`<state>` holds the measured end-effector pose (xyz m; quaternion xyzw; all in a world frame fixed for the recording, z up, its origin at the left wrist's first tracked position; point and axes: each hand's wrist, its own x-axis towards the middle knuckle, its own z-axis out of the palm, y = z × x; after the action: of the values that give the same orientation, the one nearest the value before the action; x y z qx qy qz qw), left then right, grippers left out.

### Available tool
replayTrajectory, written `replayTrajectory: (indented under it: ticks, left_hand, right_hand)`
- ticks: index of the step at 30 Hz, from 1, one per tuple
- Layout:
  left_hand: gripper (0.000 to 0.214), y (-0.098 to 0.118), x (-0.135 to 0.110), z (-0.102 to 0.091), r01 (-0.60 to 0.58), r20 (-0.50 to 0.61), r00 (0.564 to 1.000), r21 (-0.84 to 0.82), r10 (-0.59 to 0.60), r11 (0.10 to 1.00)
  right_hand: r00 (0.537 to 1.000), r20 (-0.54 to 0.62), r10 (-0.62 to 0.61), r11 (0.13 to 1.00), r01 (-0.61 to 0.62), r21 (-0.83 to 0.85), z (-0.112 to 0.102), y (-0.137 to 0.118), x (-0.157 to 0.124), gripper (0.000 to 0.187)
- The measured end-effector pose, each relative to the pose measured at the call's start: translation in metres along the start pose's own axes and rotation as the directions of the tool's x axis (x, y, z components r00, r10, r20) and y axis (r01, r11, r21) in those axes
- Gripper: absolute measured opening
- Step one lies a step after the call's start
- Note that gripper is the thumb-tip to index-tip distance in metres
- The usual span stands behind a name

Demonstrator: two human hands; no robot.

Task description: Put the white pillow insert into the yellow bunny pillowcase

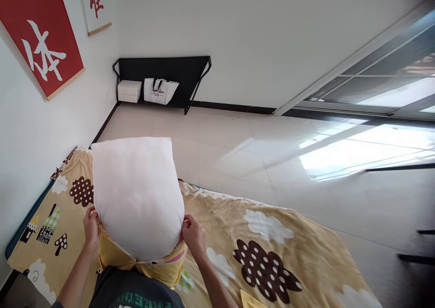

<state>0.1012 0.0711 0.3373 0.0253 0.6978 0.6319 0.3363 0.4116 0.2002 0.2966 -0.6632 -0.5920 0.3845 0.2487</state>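
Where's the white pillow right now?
The white pillow is left of centre in the head view, between the left hand and the right hand, its near edge against the yellow cover.

The yellow cover (166,274) hides the white pillow (137,194) at its six o'clock end. At ten o'clock, the red scroll (44,36) runs off-frame

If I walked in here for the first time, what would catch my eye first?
Probably the plump white pillow, its lower end inside a yellow pillowcase pinched at the sides by the left hand and right hand. Next, perhaps the red hanging scroll at upper left, then the tan blanket with dotted brown shapes spread beneath the work.
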Motion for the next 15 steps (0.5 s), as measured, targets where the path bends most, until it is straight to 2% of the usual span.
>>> replayTrajectory:
  ticks: [3,7,9,11,13,15]
  left_hand:
    - [0.023,0.014,-0.004,0.001,0.017,0.068,0.998,-0.041,-0.014,0.999]
    - [0.033,0.029,-0.006,-0.005,0.161,0.204,0.97,-0.146,-0.13,0.976]
    - [0.035,0.036,-0.008,-0.008,0.231,0.239,0.952,-0.139,-0.194,0.963]
    - [0.033,0.044,-0.013,-0.008,0.216,0.27,0.944,-0.079,-0.187,0.973]
    - [0.035,0.053,-0.021,-0.008,0.149,0.298,0.946,-0.061,-0.124,0.987]
    - [0.04,0.061,-0.029,-0.005,0.067,0.312,0.95,-0.103,-0.032,0.992]
  right_hand:
    - [1.0,0.017,-0.007,0.999,0.007,0.032,-0.009,-0.012,0.0,0.017]
    - [0.999,-0.04,-0.013,0.995,0.016,0.096,-0.019,-0.026,-0.003,0.029]
    - [1.0,-0.028,-0.013,0.991,0.017,0.13,-0.025,-0.032,-0.004,0.03]
    - [1.0,-0.005,-0.024,0.986,0.025,0.163,-0.034,-0.039,-0.004,0.025]
    - [0.999,-0.023,-0.038,0.98,0.042,0.195,-0.044,-0.045,-0.006,0.026]
    - [0.992,-0.115,-0.043,0.968,0.069,0.24,-0.05,-0.051,-0.01,0.032]
